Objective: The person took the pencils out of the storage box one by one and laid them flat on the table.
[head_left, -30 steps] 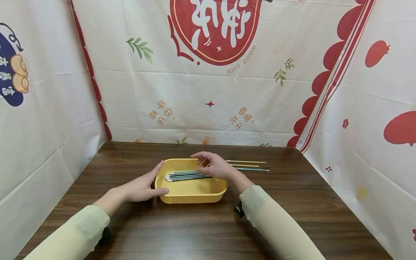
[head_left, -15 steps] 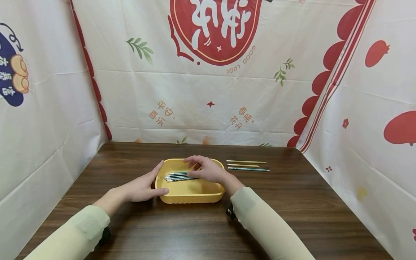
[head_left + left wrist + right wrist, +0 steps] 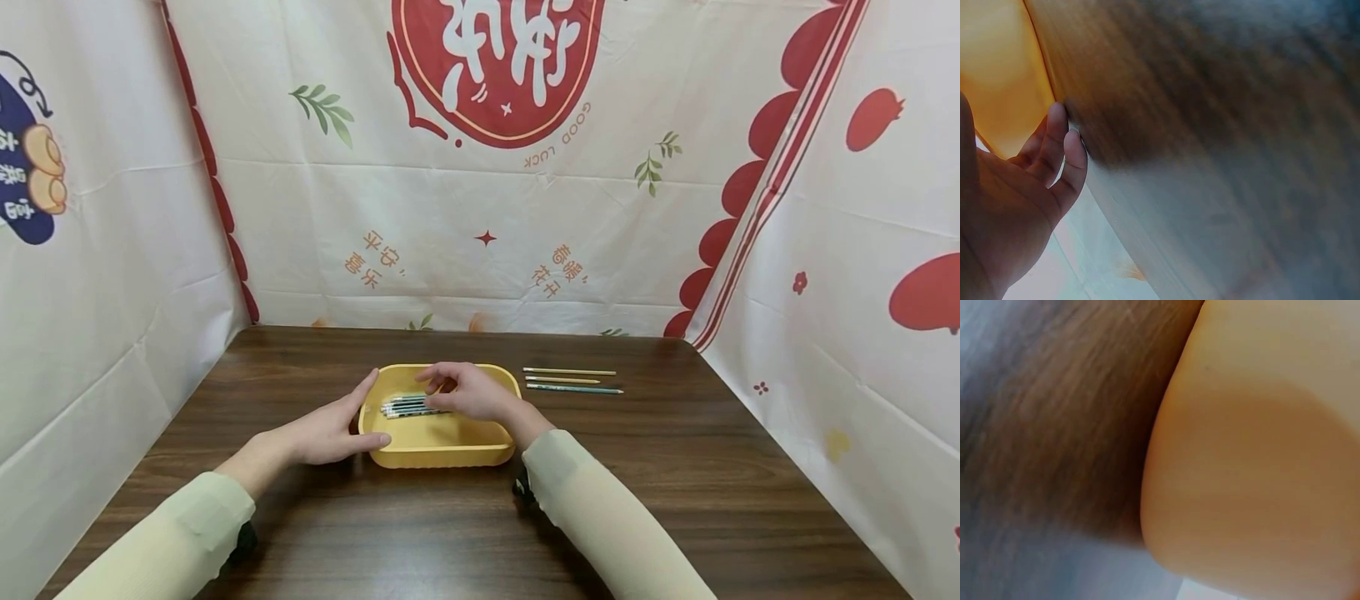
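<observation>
A yellow plastic basket (image 3: 442, 458) stands on the wooden table, with a bundle of dark and pale-green pencils (image 3: 405, 407) lying along its inside. My left hand (image 3: 330, 431) rests against the basket's left end, thumb on the front rim and fingers stretched toward the back rim. In the left wrist view, the fingertips of that left hand (image 3: 1035, 181) touch the yellow wall. Over the basket is my right hand (image 3: 468, 393), its bent fingers and thumb apart above the pencils, which it partly covers. The right wrist view shows only the basket wall (image 3: 1247, 487) and table, no fingers.
Behind and right of the basket, three pencils lie side by side on the table: two yellowish pencils (image 3: 570, 372) and a teal pencil (image 3: 573, 388). Printed white cloth (image 3: 480, 192) hangs around the table's back and sides.
My right hand has moved left over the basket, from its right part toward the pencils' near-left ends. The teal pencil on the table is now fully uncovered. My left hand stays in place.
</observation>
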`<act>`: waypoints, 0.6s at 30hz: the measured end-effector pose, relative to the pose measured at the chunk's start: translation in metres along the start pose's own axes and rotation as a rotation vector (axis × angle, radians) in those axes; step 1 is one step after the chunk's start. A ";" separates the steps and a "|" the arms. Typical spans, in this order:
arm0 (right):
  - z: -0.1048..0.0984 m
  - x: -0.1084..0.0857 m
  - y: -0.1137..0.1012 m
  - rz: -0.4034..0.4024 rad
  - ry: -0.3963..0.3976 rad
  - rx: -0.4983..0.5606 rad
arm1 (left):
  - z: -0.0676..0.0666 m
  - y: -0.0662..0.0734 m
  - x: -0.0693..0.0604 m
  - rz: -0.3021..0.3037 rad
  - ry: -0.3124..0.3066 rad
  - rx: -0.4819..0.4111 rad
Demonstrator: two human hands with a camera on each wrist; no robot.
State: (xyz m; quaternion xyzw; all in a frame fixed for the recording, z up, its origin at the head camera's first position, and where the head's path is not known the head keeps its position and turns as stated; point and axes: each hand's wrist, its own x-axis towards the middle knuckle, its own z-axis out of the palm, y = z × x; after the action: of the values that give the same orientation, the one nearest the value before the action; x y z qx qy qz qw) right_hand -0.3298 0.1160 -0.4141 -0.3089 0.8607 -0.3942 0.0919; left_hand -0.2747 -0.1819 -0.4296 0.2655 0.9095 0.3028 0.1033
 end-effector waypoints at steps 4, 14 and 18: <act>0.000 0.000 0.000 0.007 -0.002 0.005 | 0.000 0.000 0.000 -0.003 -0.003 -0.004; 0.005 -0.002 0.009 0.028 -0.017 0.046 | 0.001 -0.001 0.000 -0.006 0.004 0.005; 0.007 -0.002 0.010 0.049 -0.036 0.024 | 0.001 -0.001 0.000 -0.009 0.007 0.005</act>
State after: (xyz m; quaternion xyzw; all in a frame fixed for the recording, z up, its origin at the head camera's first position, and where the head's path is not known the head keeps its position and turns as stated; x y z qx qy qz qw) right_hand -0.3302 0.1177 -0.4257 -0.2935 0.8613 -0.3967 0.1207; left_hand -0.2745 -0.1825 -0.4308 0.2606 0.9118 0.3010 0.1009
